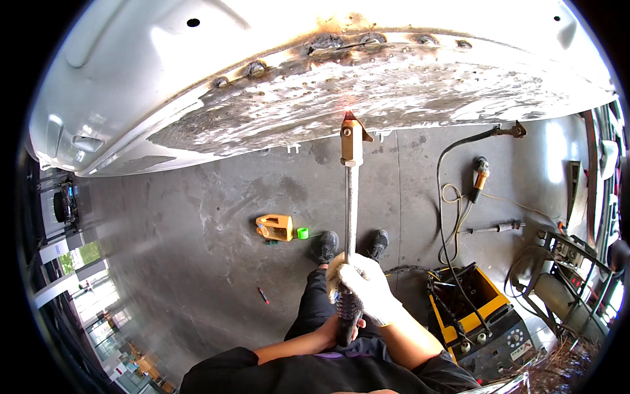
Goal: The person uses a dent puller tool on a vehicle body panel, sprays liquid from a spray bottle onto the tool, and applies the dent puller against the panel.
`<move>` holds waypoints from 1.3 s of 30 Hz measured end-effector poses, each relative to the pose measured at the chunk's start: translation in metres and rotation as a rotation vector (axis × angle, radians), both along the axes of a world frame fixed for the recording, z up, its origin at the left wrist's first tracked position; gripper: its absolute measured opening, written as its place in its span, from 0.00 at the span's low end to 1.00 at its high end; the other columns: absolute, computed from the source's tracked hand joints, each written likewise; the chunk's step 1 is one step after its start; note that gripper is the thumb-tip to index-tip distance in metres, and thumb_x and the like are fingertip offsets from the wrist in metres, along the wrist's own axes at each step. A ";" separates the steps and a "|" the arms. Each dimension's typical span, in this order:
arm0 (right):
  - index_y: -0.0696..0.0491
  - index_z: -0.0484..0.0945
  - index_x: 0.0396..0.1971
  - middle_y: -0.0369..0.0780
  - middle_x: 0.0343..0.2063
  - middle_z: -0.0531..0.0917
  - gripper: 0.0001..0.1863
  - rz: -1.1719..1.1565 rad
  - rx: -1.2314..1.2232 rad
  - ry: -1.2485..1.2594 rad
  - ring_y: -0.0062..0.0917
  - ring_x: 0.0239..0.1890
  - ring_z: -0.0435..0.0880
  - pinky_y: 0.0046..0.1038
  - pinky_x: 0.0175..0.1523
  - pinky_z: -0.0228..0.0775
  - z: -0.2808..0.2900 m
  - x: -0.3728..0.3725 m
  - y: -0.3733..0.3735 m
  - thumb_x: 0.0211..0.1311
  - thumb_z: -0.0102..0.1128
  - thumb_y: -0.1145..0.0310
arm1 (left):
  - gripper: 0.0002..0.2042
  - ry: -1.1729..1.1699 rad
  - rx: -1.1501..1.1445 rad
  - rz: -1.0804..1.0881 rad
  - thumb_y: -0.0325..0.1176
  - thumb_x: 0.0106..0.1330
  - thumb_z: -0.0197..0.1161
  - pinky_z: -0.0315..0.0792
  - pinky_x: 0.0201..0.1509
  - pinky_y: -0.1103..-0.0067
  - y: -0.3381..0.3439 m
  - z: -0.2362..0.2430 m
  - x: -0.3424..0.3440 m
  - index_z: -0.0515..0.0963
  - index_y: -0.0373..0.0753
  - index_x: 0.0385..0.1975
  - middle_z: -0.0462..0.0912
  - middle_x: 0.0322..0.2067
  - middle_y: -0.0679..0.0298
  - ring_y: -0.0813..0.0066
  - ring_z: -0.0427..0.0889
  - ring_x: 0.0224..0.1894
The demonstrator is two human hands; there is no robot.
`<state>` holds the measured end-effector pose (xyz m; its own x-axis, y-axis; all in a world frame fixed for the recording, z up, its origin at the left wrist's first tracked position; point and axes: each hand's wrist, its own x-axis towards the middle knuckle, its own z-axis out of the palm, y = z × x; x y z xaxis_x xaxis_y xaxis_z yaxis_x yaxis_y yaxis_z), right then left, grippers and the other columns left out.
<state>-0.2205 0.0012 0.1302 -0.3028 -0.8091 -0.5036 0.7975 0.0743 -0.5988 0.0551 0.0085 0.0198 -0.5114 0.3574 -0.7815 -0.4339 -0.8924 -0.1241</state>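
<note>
Tool: one long steel rod with a brass-coloured head (351, 197), held upright, its tip at the sanded bare-metal car panel (367, 92).
Right hand (361, 285): white-gloved, clenched around the rod's ribbed grip.
Left hand (338, 328): bare, closed on the lower end of the grip, partly hidden.
Shoes: two black shoes (325, 246) seen on the grey floor (197, 223).
Floor items: one orange case (274, 227); one yellow-and-black welding machine (482, 315).

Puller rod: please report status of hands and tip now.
Right hand gloved, gripping rod. Left hand bare, on lower handle. Tip glowing at sanded panel. Nothing between.
</note>
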 end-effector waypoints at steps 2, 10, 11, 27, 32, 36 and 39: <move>0.60 0.80 0.40 0.41 0.26 0.84 0.24 0.013 -0.060 -0.003 0.25 0.28 0.84 0.27 0.39 0.78 0.005 -0.014 -0.007 0.78 0.61 0.49 | 0.15 0.003 0.024 -0.032 0.43 0.79 0.55 0.79 0.26 0.76 0.003 0.004 0.004 0.79 0.37 0.48 0.85 0.38 0.54 0.69 0.86 0.25; 0.55 0.74 0.34 0.39 0.22 0.81 0.12 0.053 -0.010 -0.066 0.25 0.25 0.81 0.29 0.32 0.76 -0.008 0.034 0.038 0.81 0.57 0.66 | 0.15 -0.036 0.168 -0.077 0.42 0.79 0.55 0.81 0.33 0.75 0.026 -0.012 0.043 0.79 0.38 0.53 0.85 0.41 0.56 0.70 0.87 0.31; 0.55 0.74 0.33 0.39 0.21 0.80 0.12 0.096 0.065 -0.139 0.26 0.25 0.81 0.30 0.33 0.77 -0.014 0.053 0.060 0.81 0.55 0.67 | 0.15 -0.036 0.170 -0.076 0.42 0.79 0.55 0.81 0.33 0.75 0.040 -0.007 0.066 0.79 0.38 0.53 0.85 0.41 0.56 0.70 0.87 0.31; 0.59 0.79 0.41 0.40 0.33 0.84 0.27 -0.032 0.024 0.037 0.24 0.38 0.82 0.29 0.50 0.74 0.020 0.021 0.054 0.79 0.57 0.44 | 0.20 0.074 -0.116 -0.131 0.48 0.76 0.59 0.83 0.41 0.70 0.024 -0.005 0.023 0.82 0.34 0.45 0.87 0.35 0.56 0.66 0.88 0.29; 0.57 0.77 0.33 0.43 0.24 0.83 0.31 -0.060 -0.123 0.126 0.35 0.38 0.87 0.38 0.50 0.79 0.007 0.020 0.038 0.79 0.54 0.41 | 0.28 -0.038 0.140 -0.407 0.59 0.77 0.56 0.74 0.23 0.79 0.020 0.031 0.005 0.82 0.34 0.48 0.84 0.23 0.61 0.73 0.84 0.22; 0.57 0.75 0.33 0.46 0.22 0.83 0.28 -0.084 -0.162 -0.144 0.42 0.32 0.88 0.42 0.45 0.82 0.010 0.020 0.025 0.77 0.60 0.43 | 0.27 0.076 0.177 -0.349 0.54 0.80 0.57 0.80 0.34 0.80 0.025 0.045 0.024 0.76 0.35 0.62 0.88 0.36 0.58 0.75 0.87 0.34; 0.56 0.74 0.35 0.45 0.23 0.83 0.25 -0.095 -0.038 -0.198 0.38 0.27 0.86 0.36 0.36 0.81 0.022 0.020 0.015 0.74 0.66 0.47 | 0.25 0.228 0.151 -0.238 0.44 0.83 0.57 0.84 0.48 0.80 0.039 0.031 0.043 0.66 0.38 0.72 0.86 0.50 0.55 0.73 0.88 0.48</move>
<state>-0.2003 0.0165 0.1521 -0.2765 -0.8011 -0.5308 0.9023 -0.0263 -0.4304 0.0983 0.0475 0.0512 -0.5552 0.5904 -0.5859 -0.6590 -0.7420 -0.1232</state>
